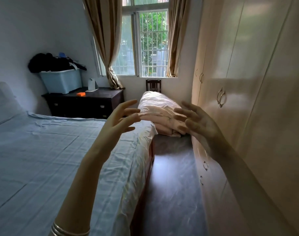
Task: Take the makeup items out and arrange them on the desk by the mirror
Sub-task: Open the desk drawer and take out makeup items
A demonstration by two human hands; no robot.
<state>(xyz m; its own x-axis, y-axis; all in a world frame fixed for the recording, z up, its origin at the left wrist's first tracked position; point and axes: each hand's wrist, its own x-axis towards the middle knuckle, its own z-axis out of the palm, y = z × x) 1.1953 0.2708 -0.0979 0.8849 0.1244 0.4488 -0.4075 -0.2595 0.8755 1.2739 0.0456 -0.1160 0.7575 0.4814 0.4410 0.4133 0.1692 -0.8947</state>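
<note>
My left hand [121, 117] is raised in front of me over the bed's right edge, fingers spread and empty. My right hand [195, 120] is raised beside it, near the wardrobe, palm turned inward, fingers apart and holding nothing. No makeup items and no mirror show in the head view. A dark dresser [87, 103] stands under the window corner at the back left, carrying a small orange box [81, 94] and a pale upright holder [92, 85].
A bed with a blue sheet [43, 159] fills the left. A folded pink quilt [159, 114] lies at the end of the narrow dark floor aisle [172, 184]. A cream wardrobe [247, 82] lines the right. A blue bin [61, 80] piled with dark clothes sits on the dresser.
</note>
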